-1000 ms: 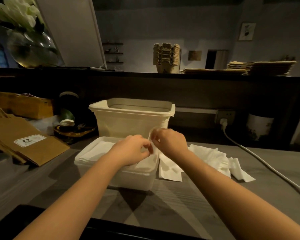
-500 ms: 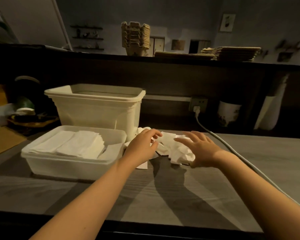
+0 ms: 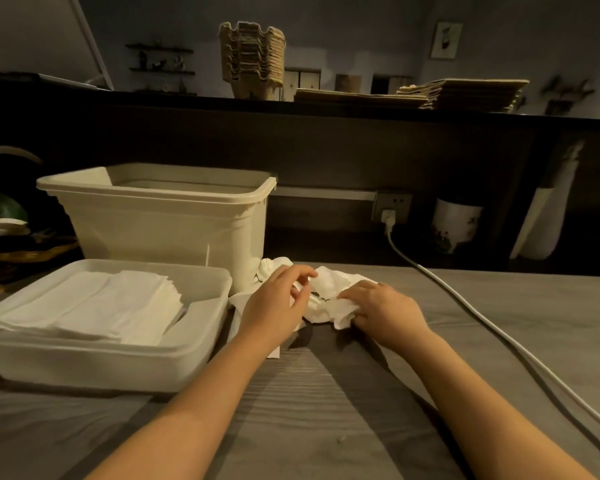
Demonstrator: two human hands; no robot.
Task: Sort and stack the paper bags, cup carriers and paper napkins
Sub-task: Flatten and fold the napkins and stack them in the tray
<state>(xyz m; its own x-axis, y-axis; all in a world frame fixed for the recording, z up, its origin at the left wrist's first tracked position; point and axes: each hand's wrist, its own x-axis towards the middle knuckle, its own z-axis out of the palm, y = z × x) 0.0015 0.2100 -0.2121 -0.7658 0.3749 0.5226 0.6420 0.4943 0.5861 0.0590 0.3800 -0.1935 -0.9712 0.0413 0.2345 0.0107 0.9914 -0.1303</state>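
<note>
We stand at a grey counter (image 3: 326, 410) with a wood grain, in a dim room with warm light. Our landmark is the shallow plastic tray (image 3: 118, 368) at the left of the counter. Behind the tray is a tall cream bin (image 3: 160, 230). Above and behind it runs a dark raised ledge (image 3: 326, 109). On this ledge a nested pile of pulp cup carriers (image 3: 252, 60) stands upright, and further right of the tray lie flat stacks of brown paper bags (image 3: 465, 93). Under the ledge, to the right of the tray, a white cable (image 3: 465, 306) goes from a wall socket (image 3: 392, 204) down over the counter. Near the socket stands a white pot (image 3: 456, 226).

Inside the tray the folded napkins (image 3: 94, 306) lie flat in two neat white piles, side by side. Just right of the tray, touching the foot of the bin, the loose napkins (image 3: 329, 289) make a crumpled white heap on the counter.

Our left hand (image 3: 274, 303) is on the heap at the side nearer the tray. Its fingers are loosely curved and a little apart, and we cannot tell if they pinch the paper. Our right hand (image 3: 385, 310) lies on the far side of the heap from the tray, with the fingers bent down around a bunched fold of paper.
</note>
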